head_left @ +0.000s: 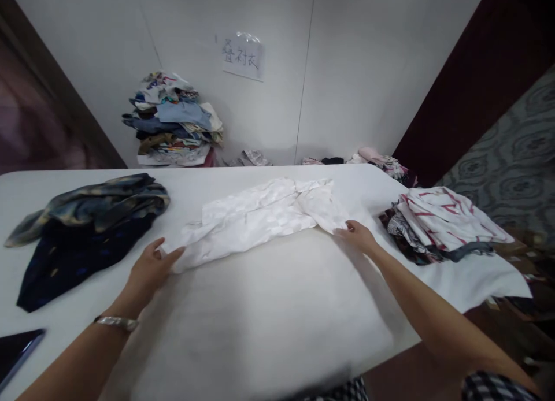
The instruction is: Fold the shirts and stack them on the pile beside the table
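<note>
A white shirt lies lengthwise across the white-covered table, partly folded, with creases along it. At its left end, my left hand pinches the edge of the cloth between thumb and fingers. My right hand grips a corner of the shirt at the right end, fingers closed on the fabric. Between the two hands the near edge of the shirt runs at a slant, higher on the right. A bracelet circles my left wrist.
Dark crumpled clothes lie on the left. A folded stack of garments sits on the right. A tall clothes pile stands behind the table by the wall, below a paper sign. A dark flat device is at lower left.
</note>
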`<state>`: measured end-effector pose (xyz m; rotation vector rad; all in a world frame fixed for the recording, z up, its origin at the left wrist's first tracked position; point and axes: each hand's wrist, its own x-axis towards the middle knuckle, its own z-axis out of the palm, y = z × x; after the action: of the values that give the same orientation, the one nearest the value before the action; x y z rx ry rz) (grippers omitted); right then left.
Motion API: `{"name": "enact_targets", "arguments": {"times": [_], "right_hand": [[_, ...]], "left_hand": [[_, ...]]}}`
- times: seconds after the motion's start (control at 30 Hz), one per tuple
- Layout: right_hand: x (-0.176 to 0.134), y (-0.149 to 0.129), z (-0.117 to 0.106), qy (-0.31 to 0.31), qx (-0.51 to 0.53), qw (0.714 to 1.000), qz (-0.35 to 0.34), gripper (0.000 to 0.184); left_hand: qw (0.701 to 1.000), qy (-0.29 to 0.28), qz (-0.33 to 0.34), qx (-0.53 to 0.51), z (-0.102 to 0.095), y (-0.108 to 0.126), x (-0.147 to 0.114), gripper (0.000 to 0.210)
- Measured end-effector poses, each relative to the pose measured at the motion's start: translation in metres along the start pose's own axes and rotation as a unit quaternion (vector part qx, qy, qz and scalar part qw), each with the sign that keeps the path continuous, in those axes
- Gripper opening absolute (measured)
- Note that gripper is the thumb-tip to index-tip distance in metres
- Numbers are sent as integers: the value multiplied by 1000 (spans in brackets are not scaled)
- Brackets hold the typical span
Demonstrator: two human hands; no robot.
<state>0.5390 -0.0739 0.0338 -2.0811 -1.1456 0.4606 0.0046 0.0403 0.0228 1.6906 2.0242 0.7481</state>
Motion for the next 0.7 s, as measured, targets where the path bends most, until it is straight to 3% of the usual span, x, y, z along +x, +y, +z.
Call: {"name": "enact_targets", "arguments": {"times": [0.07,0.17,0.27,0.37,0.47,0.57,0.63,0.7], "right_hand": [[-9,10,10,12,20,1000,6,43],[-6,9,9,8,129,992,6,37],[3,8,-17,21,243,970,1,41],[-1,23,-56,-1,294,956,1,43],[-25,49,-84,-67,249,966,8,43],[-52,69,-92,-154,158,975,21,45],[-63,76,-92,-174,109,978,25,46],[-64,78,-91,-139,49,989,23,48]], "left_hand": [[999,6,-35,-12,3,14,-10,69],[999,29,20,-30,5,36,-17,59],[997,48,48,-49,-5,46,-17,53],[995,61,55,-59,-22,38,-25,52],[999,9,38,-4,-32,18,-47,53],[996,-65,4,63,-30,0,-73,51],[995,-58,-6,75,-27,-6,-85,49],[997,-21,-8,79,-25,-8,-90,48]]}}
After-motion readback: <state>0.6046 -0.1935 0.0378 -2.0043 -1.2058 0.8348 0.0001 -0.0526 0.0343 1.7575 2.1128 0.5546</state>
